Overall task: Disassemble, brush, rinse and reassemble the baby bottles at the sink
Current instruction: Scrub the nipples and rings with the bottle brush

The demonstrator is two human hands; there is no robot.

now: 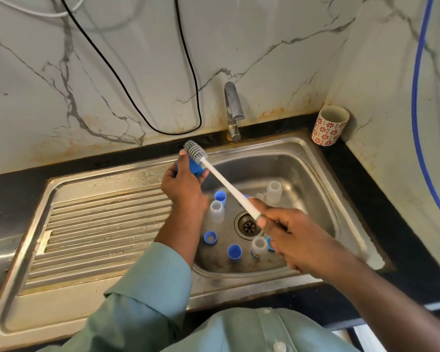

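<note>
My left hand (182, 181) grips a blue bottle part (195, 167) above the back left edge of the sink basin (323, 174). My right hand (287, 232) holds the white handle of a bottle brush (229, 189); its grey bristle head (195, 152) lies against the top of the blue part. In the basin stand three clear bottle bodies: one left of the drain (217, 211), one at the back (274, 190), one in front (259, 247). Blue caps and rings (234, 251) lie scattered around them, such as one ring (210, 237) and one cap (220, 196).
The tap (233, 107) stands behind the basin, with no water running. A ribbed steel draining board (99, 224) lies to the left. A white cup with red flowers (329, 125) sits on the dark counter at the back right. A black cable (127, 95) hangs on the marble wall.
</note>
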